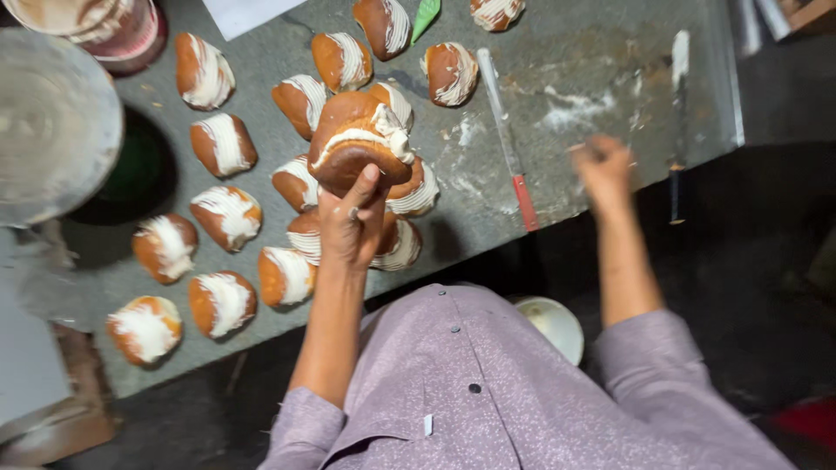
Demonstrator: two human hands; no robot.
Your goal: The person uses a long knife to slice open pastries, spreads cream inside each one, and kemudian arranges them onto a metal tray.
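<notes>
while the person looks down, a lilac shirt (488, 392) with small buttons is the nearest thing, and a white bowl (557, 324) peeks out just past it, low beside the table.

next comes the left hand (351, 224). its fingers are wrapped tight around the bottom of a big brown bun (359, 142), and the thumb is pressed up on the side. the bun is split, and white cream shows in the crack. it is held up in the air, above the other buns.

the right hand (603, 165) is out to the side, over the grey table (601, 78). it is blurry. the fingers look curled in, and something thin may be pinched in them (too fuzzy to be sure), so i cannot tell what it holds.

a long knife with a red handle (509, 144) lies on the table between the two hands, with cream smeared near it. another long knife (677, 122) lies near the table's right edge.

many filled buns (225, 215) sit in rows on the table, each with a white stripe of cream. every bun i can see already has cream in it, so most of the filling looks done. the bun in the hand looks filled too but is not set down yet.

far off, a green piping bag tip (426, 17) pokes in at the top, and a big round metal pan (52, 122) and a tub (122, 30) sit at the left.
</notes>
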